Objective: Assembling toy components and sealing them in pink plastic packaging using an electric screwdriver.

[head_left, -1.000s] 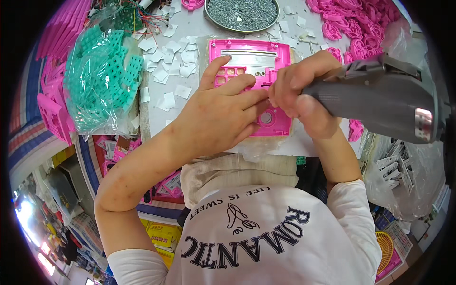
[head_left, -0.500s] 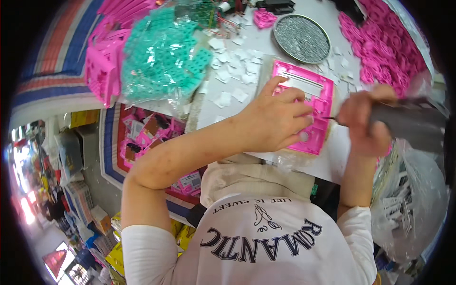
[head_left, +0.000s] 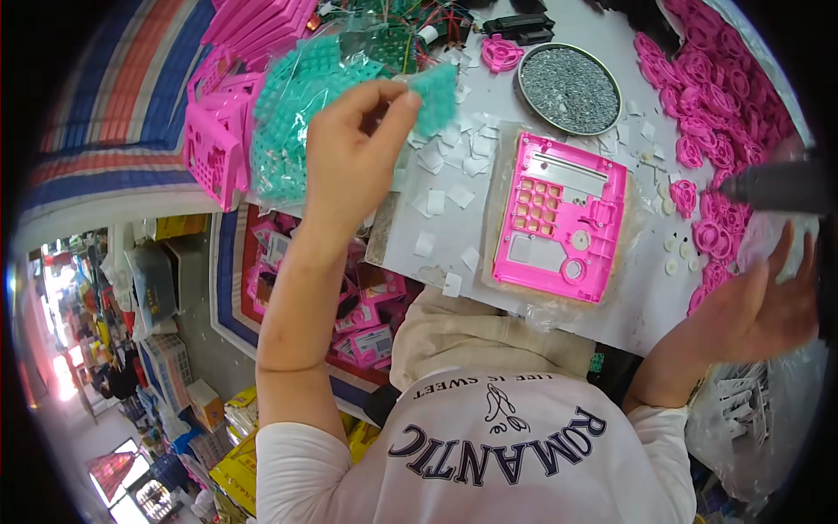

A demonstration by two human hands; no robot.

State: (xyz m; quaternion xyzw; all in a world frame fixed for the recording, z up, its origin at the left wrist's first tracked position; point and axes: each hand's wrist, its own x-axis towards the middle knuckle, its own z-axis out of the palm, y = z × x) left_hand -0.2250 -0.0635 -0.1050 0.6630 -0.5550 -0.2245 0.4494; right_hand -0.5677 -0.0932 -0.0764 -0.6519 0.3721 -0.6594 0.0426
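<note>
Pinched between thumb and fingertips of the left hand (head_left: 353,148) is a small teal rubber keypad (head_left: 434,94), lifted clear of the white table (head_left: 515,288) and hanging just beside the bag of teal keypads (head_left: 301,113) it matches. That forearm rises steeply from the lower left, the wrist bent so the fingers point up and to the right. The right hand (head_left: 759,301) sits low at the right edge of the table with its palm open and fingers spread, gripping nothing; just above its fingertips a dark grey power screwdriver (head_left: 772,185) juts in from the right rim, and whether the hand touches it cannot be told. Between the two hands lies a pink plastic panel (head_left: 559,218) with a grid of square key holes, flat on a clear bag, free of both hands. Above it stands a round metal dish of small screws (head_left: 569,77). Scraps of white paper (head_left: 441,196) litter the table between the bag and the panel, and a heap of pink round parts (head_left: 707,96) runs along the right side.
</note>
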